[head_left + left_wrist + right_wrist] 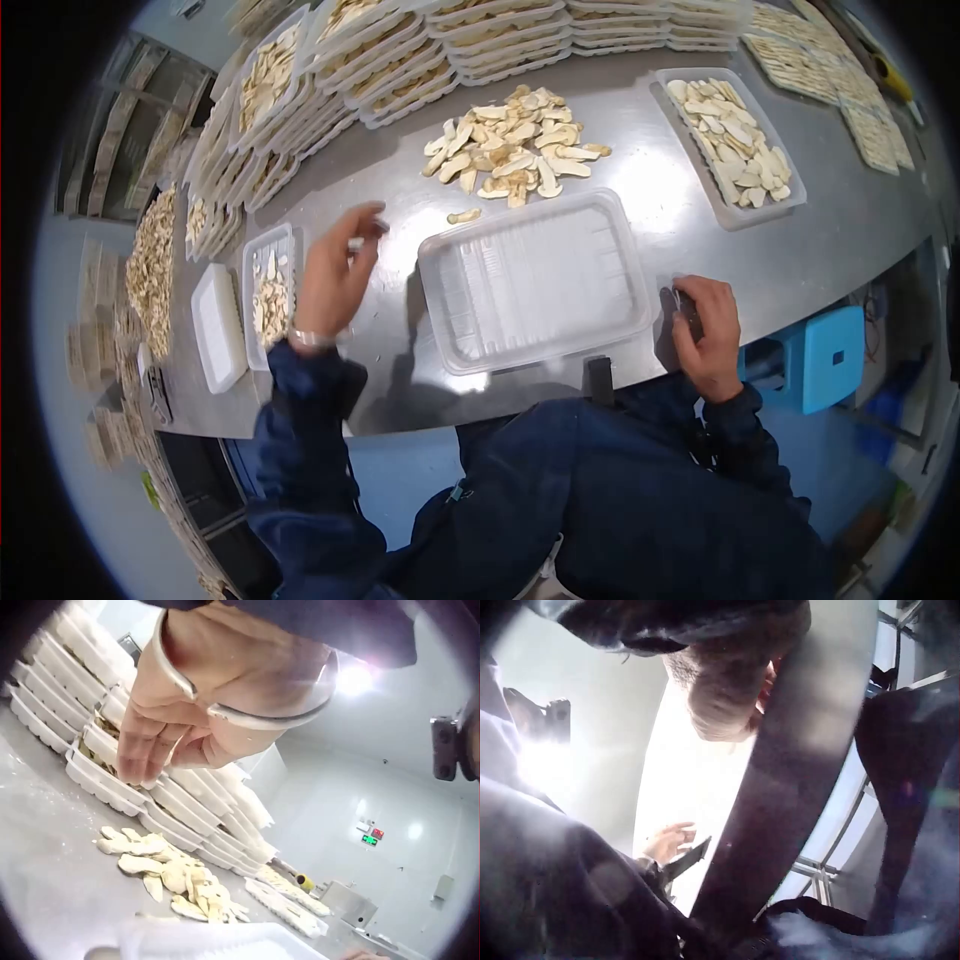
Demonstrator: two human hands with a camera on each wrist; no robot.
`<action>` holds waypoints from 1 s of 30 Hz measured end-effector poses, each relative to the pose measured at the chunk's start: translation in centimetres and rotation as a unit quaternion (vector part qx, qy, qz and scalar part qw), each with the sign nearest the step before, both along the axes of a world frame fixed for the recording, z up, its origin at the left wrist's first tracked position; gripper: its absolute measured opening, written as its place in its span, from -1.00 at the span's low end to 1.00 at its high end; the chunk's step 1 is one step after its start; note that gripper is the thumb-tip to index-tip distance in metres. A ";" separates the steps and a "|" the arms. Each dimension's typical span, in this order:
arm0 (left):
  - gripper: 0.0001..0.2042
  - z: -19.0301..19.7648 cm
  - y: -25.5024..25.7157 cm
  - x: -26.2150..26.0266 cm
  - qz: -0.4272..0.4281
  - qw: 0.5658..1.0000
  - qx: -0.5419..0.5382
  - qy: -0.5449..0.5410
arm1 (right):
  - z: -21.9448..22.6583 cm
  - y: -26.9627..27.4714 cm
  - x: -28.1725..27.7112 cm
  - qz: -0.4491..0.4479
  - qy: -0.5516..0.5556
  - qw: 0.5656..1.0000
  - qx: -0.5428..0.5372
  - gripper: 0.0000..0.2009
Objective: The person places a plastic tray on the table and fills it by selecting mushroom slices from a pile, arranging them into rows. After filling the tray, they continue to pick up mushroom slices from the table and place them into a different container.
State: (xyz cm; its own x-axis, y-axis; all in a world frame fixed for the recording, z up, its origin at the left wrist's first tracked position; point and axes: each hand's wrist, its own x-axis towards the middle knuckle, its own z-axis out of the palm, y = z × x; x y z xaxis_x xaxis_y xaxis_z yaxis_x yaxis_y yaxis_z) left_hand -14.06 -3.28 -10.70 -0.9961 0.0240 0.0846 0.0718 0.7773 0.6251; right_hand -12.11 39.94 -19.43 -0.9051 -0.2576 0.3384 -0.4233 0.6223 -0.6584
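A clear, empty plastic tray (535,280) lies on the steel table in front of me. My left hand (340,270) hovers left of it, fingers loosely bent and holding nothing; the left wrist view shows this hand (184,727) with its fingers hanging down. Beyond the tray sits a heap of sliced mushrooms (510,140), with one loose mushroom slice (464,216) by the tray's far edge. My right hand (710,335) rests near the tray's right side, fingers loosely curled; in the right wrist view its fingertips are mostly hidden behind the hand (724,697).
Stacked trays of mushroom slices (400,70) line the back and left. A filled tray (735,145) stands at the right. Left are a smaller tray with slices (270,290) and a white tray (218,325). A blue stool (830,360) stands below the table's right edge.
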 end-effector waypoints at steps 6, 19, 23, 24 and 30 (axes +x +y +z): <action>-0.44 -3.9 5.5 11.9 0.168 0.970 0.159 -0.071 | 4.3 -2.2 -1.6 0.111 -0.159 0.981 -0.008 -0.33; -0.49 -8.3 8.0 16.0 0.217 0.952 0.215 0.022 | 10.8 -6.2 -9.0 0.121 0.055 0.978 0.164 -0.84; -0.55 -10.2 8.8 16.8 0.253 0.943 0.194 0.091 | 9.4 -12.4 -13.4 0.219 0.072 0.958 0.169 -0.82; -0.56 -10.6 8.8 16.8 0.244 0.949 0.164 0.118 | 8.3 -13.6 -14.3 0.252 0.076 0.949 0.176 -0.80; -0.60 -11.1 8.7 16.4 0.227 0.950 0.100 0.188 | 4.8 -16.5 -17.4 0.336 0.081 0.901 0.262 -0.76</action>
State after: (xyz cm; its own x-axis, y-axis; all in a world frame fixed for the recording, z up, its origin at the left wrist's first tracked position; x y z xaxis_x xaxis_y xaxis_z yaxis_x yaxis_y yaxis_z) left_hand 2.32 5.46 -21.84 -0.7992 -0.4544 0.3935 0.0052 0.6494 0.7604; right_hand -29.47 23.44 -14.61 -0.4343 -0.8922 0.1236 -0.8847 0.3967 -0.2448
